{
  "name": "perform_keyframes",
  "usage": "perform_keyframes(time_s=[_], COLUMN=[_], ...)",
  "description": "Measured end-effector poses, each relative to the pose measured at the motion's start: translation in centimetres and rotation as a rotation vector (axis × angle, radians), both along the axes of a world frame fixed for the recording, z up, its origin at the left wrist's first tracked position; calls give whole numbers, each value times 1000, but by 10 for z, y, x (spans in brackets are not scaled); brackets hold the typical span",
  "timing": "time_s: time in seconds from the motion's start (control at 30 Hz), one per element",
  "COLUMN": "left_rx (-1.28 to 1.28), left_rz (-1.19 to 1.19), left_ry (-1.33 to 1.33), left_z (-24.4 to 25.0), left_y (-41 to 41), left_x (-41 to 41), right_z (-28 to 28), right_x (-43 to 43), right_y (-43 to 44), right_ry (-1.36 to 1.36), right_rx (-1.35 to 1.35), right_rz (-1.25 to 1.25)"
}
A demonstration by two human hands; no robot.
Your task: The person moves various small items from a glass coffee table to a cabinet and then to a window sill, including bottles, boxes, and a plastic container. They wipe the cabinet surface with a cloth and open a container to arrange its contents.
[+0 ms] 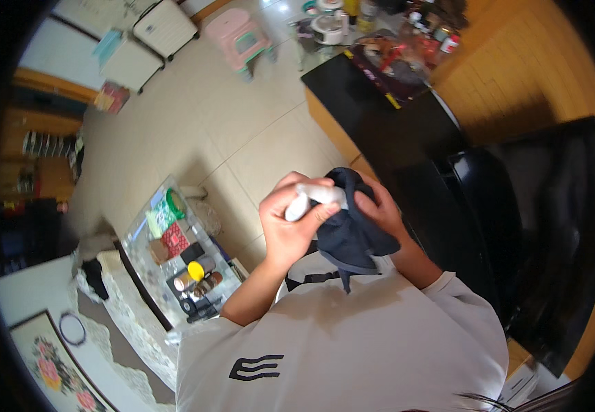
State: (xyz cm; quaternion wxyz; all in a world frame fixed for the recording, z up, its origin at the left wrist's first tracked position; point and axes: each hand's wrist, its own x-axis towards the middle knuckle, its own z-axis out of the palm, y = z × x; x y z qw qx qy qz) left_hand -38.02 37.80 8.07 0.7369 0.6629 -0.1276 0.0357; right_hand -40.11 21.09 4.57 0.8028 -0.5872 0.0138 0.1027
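Note:
My left hand (292, 216) is closed around a white, partly blurred object (323, 194), whose rounded end sticks out below the fingers; I cannot tell what it is. A dark navy cloth (351, 237) hangs from my right hand (382, 208), its fingers partly hidden behind the folds. The white object's far end meets the cloth's upper edge, close to my right thumb. Both hands are held close together in front of my chest, above the white shirt.
A glass-topped table (143, 216) with jars and boxes stands at the left. At the right are a black-topped cabinet (338, 98) and a television (549, 221). A pink stool (235, 38) and white suitcases (166, 28) stand on the tiled floor farther off.

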Motion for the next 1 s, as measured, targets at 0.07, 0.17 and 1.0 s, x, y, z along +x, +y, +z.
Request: perform_keyframes(time_s=[0.07, 0.17, 1.0], left_rx=[-159, -330, 139], left_rz=[-42, -178, -719], left_ry=[302, 573, 203], left_z=[8, 22, 15], left_y=[-37, -85, -200], left_x=[6, 7, 154], right_z=[21, 9, -6], right_x=[-7, -4, 36], right_y=[-18, -64, -151], right_ry=[-339, -781, -195], right_rx=[-324, -752, -423], right_rz=[-222, -443, -765])
